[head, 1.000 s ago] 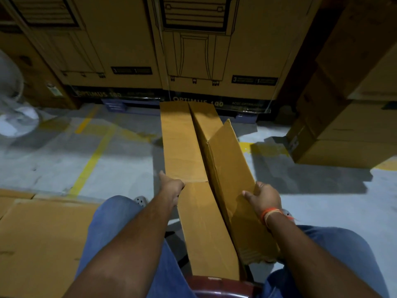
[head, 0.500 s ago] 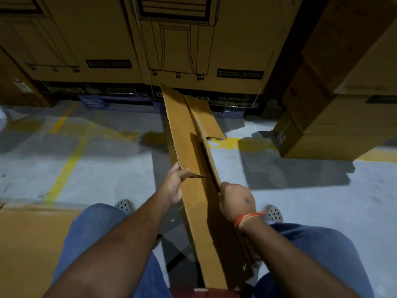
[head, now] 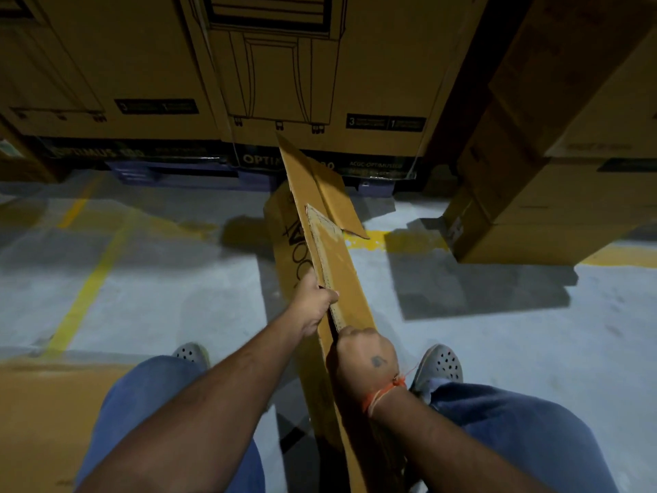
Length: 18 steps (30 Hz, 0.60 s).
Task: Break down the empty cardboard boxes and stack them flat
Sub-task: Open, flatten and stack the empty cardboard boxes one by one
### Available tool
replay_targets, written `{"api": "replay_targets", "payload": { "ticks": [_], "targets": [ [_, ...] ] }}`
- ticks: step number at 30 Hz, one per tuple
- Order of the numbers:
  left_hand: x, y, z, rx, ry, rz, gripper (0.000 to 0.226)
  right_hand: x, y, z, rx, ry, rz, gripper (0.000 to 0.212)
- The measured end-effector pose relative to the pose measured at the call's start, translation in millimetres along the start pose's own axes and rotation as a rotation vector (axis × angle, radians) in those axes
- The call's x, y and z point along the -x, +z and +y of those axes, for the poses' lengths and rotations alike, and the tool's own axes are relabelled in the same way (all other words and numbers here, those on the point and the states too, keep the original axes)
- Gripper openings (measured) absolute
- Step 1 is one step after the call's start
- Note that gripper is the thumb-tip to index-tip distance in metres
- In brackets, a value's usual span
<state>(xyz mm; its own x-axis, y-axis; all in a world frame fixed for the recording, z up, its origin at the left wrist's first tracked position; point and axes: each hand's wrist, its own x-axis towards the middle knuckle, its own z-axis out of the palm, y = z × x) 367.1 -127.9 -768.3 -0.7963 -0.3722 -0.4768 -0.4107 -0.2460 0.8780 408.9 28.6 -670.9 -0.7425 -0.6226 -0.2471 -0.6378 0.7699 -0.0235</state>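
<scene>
A long, narrow brown cardboard box [head: 341, 257] runs away from me between my knees, folded almost flat and tipped up on its edge, its far end raised toward the stacked cartons. Black lettering shows on its left face. My left hand [head: 314, 302] grips the upper folded edge about halfway along. My right hand [head: 362, 361], with an orange thread at the wrist, grips the same edge closer to me. A torn end flap [head: 334, 193] sticks out at the far end.
Large printed cartons [head: 277, 65] on a blue pallet wall off the far side. More brown boxes [head: 554, 165] stack at the right. A flat cardboard sheet [head: 46, 414] lies on the grey floor at my left. Yellow floor lines [head: 89, 290] cross the concrete.
The open panels were pushed together into a near-flat strip. Both hands moved inward onto the folded edge, and the box tilted up onto its side.
</scene>
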Motion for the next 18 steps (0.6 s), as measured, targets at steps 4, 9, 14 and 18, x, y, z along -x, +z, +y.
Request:
{"api": "replay_targets", "payload": {
  "ticks": [4, 9, 14, 18],
  "targets": [
    [11, 30, 36, 0.136, 0.069, -0.06, 0.075, -5, -8, 16, 0.022, 0.061, 0.185, 0.029],
    [44, 26, 67, 0.267, 0.133, -0.123, 0.044, 9, -30, -6, 0.05, 0.041, 0.292, 0.011],
    [62, -45, 43, 0.288, 0.07, -0.019, 0.047, 11, -30, -51, -0.147, -0.136, 0.172, 0.029],
    [54, -101, 27, -0.109, 0.023, 0.178, 0.036, -11, -4, -42, -0.298, -0.174, -0.029, 0.041]
  ]
}}
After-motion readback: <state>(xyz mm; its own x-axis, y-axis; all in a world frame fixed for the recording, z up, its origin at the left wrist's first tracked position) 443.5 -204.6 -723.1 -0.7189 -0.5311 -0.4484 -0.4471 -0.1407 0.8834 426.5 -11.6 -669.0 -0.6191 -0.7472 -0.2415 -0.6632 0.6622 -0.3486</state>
